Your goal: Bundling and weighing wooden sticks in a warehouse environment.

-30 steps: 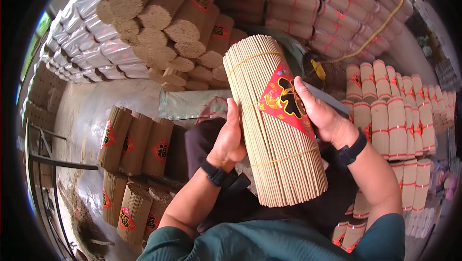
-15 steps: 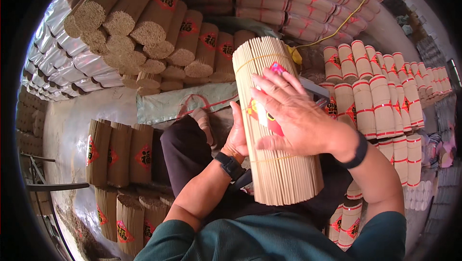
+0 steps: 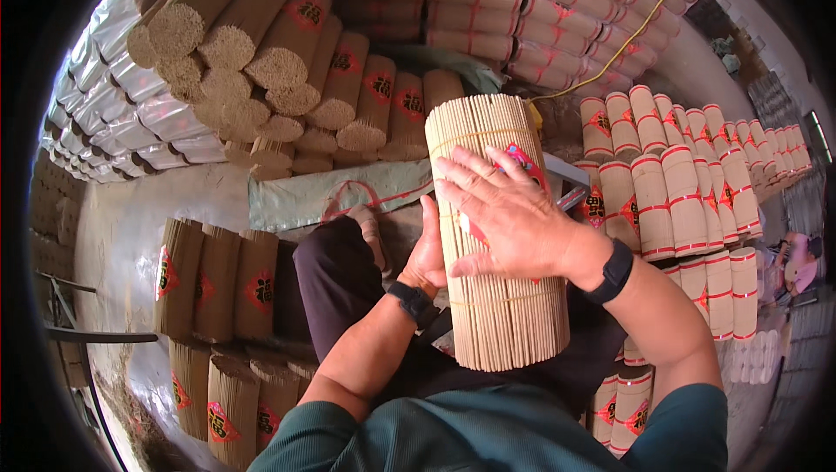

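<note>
I hold a thick round bundle of pale thin sticks (image 3: 496,298) upright over my lap, tied with thin yellow bands. My left hand (image 3: 427,254) grips its left side. My right hand (image 3: 509,219) lies flat on the front with fingers spread, pressing over a red diamond-shaped label (image 3: 522,163) that it mostly covers. Both wrists wear dark bands.
Labelled stick bundles stand on the floor at my left (image 3: 218,285) and lie piled behind (image 3: 287,63). Red-banded bundles (image 3: 679,193) stand at my right and are stacked at the back. Silver-wrapped packs (image 3: 131,124) line the far left. A green sack (image 3: 322,198) lies ahead, a yellow cord (image 3: 627,45) above.
My right hand moved from the bundle's right edge onto the front, flattening over the red label that was exposed before. The view shifted slightly; the bundle stayed upright.
</note>
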The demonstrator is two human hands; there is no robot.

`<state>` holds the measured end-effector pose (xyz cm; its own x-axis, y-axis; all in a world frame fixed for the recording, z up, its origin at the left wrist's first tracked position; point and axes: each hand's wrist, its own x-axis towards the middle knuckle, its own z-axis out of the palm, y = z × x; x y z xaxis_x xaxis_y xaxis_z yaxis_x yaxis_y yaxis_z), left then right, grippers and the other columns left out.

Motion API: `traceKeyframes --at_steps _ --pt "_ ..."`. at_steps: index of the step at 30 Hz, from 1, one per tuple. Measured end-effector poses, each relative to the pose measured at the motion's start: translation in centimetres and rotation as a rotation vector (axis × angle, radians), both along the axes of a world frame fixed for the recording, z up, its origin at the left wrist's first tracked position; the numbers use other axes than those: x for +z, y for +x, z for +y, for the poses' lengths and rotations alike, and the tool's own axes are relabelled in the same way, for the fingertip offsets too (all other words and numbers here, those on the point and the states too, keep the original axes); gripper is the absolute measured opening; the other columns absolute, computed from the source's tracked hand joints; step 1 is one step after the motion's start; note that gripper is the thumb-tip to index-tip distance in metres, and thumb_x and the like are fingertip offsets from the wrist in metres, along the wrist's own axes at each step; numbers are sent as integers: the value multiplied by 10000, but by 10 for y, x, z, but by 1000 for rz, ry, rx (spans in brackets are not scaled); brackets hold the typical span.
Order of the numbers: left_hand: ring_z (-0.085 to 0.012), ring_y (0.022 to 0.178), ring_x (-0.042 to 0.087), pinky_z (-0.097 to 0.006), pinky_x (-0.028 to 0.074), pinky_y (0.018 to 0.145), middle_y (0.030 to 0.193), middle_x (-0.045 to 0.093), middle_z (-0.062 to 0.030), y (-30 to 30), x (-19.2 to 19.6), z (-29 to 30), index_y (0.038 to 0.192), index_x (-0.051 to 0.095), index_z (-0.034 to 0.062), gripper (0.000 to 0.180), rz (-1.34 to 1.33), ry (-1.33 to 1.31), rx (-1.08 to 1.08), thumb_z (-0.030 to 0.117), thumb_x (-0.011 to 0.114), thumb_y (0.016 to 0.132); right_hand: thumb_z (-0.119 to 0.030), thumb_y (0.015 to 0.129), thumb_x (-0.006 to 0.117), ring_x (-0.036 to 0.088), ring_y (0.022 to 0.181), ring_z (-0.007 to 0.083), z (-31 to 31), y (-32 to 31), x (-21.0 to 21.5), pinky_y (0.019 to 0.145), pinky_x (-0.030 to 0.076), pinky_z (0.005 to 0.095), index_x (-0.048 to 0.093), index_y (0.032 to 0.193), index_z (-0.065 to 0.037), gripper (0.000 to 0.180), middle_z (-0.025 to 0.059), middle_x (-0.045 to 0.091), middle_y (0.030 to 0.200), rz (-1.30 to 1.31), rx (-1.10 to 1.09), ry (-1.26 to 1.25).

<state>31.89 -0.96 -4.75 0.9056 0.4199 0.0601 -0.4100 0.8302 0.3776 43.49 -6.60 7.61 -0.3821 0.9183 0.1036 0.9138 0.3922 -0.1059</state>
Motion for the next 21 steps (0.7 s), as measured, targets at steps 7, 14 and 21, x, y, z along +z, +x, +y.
traceKeyframes --at_steps 7,14,21 --pt "-293 1364 320 -477 297 1108 1508 282 -113 0 -7 -3 1493 174 163 963 0 -36 -39 799 272 776 -744 789 431 195 1410 333 -14 9 7 1145 110 473 301 1422 6 990 201 259 1493 -85 -74 16" --pt "-327 1328 372 -524 337 1069 1476 335 -139 4 -10 -6 1477 216 116 1044 -69 -168 -185 833 321 725 -731 829 396 167 1416 356 -29 32 16 1141 121 476 220 1452 4 980 222 207 1507 74 -160 179" --pt "-339 1306 398 -530 341 1064 1463 354 -152 11 -5 -3 1470 237 109 1061 -90 -181 -201 846 312 710 -744 813 404 175 1413 350 -33 47 1 1144 114 476 205 1447 24 1016 245 208 1496 209 -237 145"
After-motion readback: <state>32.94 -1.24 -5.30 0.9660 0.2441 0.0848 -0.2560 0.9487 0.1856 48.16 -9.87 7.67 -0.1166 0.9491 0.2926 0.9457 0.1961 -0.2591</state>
